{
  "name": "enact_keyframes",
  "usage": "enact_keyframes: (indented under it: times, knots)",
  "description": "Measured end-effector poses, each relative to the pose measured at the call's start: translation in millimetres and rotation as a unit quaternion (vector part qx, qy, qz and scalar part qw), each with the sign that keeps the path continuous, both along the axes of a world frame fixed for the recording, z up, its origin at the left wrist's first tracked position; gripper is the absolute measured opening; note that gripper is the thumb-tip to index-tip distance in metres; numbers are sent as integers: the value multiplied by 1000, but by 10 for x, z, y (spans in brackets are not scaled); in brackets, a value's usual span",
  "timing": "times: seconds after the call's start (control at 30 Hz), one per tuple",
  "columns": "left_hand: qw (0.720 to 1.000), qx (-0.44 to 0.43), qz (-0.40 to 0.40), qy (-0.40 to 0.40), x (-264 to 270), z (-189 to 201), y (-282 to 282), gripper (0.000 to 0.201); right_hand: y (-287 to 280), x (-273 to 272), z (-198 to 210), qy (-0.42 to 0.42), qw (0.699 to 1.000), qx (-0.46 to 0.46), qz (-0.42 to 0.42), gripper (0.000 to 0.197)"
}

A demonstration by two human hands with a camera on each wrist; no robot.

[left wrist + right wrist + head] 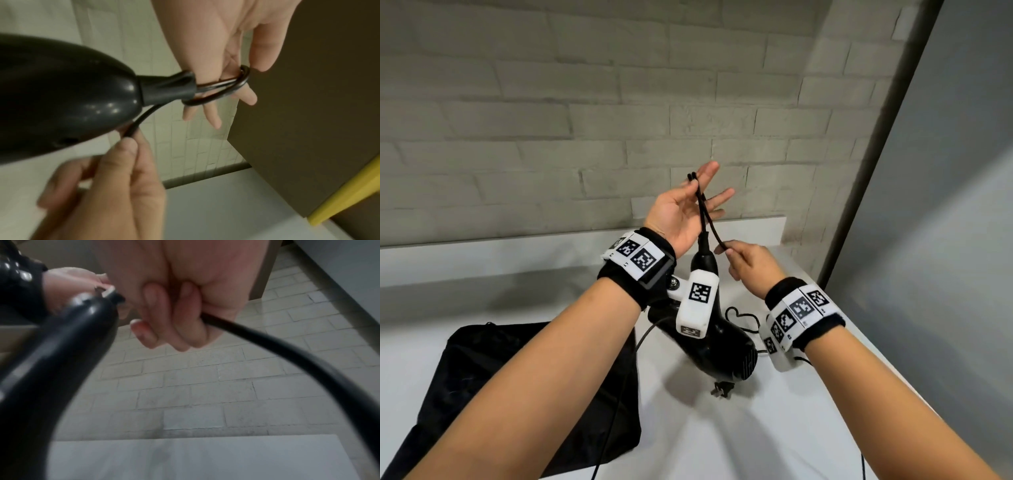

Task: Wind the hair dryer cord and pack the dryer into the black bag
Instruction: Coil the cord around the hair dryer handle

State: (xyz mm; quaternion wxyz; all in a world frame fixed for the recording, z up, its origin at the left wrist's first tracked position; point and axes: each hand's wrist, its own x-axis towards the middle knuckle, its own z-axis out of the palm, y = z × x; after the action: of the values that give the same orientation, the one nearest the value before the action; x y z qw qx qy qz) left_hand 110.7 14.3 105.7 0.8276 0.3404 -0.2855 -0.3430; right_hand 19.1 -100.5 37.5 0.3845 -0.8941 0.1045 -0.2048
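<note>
The black hair dryer point(722, 339) hangs handle-up over the white table point(774, 428), its handle end point(61, 91) just below my palm. My left hand point(688, 205) is raised with the palm toward me. Its thumb point(265, 53) pinches several loops of the black cord point(240, 81), and the other fingers are spread. My right hand point(743, 260), lower and to the right, pinches the cord point(287, 350) a short way from the loops. The rest of the cord point(619, 394) trails down across the black bag point(500, 377), which lies flat at the left. A plug point(720, 390) lies under the dryer.
A grey brick wall point(619, 102) rises behind a low white ledge point(750, 229). A grey panel point(945, 205) closes off the right side along the table's edge. More cord point(743, 318) lies curled on the table behind the dryer.
</note>
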Motion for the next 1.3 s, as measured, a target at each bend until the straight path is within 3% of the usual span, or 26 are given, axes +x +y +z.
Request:
enact_keyframes:
  times: [0.1,0.2,0.3,0.43,0.57,0.73,0.83,0.97,1.13,1.2,1.3]
  knots:
    - [997,31,36,-54,-26,-43,-10,40,49,-51,82,30,995,-93,15,26]
    - [995,53,57,-67,-71,-79,-41,42,145,-117,223,78,971,-225,14,27]
    - [991,69,77,-80,-93,-112,-49,41,173,-162,325,43,960,-276,-9,26]
    - [974,154,73,-150,-70,-148,-36,41,150,-98,315,-12,950,-312,-4,31]
    - [968,176,60,-168,-80,-145,-46,39,175,-60,350,-129,959,-250,-6,42]
    - [967,162,64,-183,-114,-71,-23,27,236,-56,489,-240,957,-161,-31,28]
    - [957,175,93,-212,-199,-71,-31,40,184,-32,586,-269,952,-137,-51,26]
    - [952,208,30,-223,-293,-38,-44,65,111,-4,634,-265,954,-125,-55,9]
    - [958,222,0,-183,-287,-56,-25,57,7,10,722,-158,979,-125,-27,6]
    - [963,213,-6,-167,-293,-61,-21,58,-24,16,723,-102,993,-52,29,19]
    - [969,200,2,-143,-285,-40,8,61,-46,11,700,-83,993,24,75,42]
